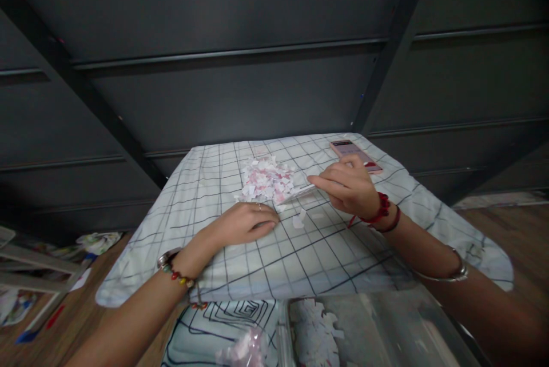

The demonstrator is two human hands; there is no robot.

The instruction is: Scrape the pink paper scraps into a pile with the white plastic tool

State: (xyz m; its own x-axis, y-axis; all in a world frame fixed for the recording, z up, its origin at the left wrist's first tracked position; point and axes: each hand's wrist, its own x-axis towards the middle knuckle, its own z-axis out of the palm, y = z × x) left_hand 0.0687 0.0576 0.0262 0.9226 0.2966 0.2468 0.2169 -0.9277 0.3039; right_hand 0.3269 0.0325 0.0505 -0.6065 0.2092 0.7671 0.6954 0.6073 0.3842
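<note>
A loose pile of white and pink paper scraps (266,179) lies on the checked tablecloth (300,252). My left hand (246,223) rests palm down at the near edge of the pile, fingers extended and a ring on one of them. To the pile's right, my right hand (346,183) is closed on a thin pale strip (302,190), whose far end reaches the scraps. Whether the strip is paper or a tool cannot be made out. A few stray scraps (299,218) lie between my hands.
A phone (355,155) lies just behind my right hand. Close to me, a clear plastic box (377,327) holds more paper scraps (315,332). Beside it sits a clear bag with pink contents (246,347). Dark panels (240,104) stand behind the table.
</note>
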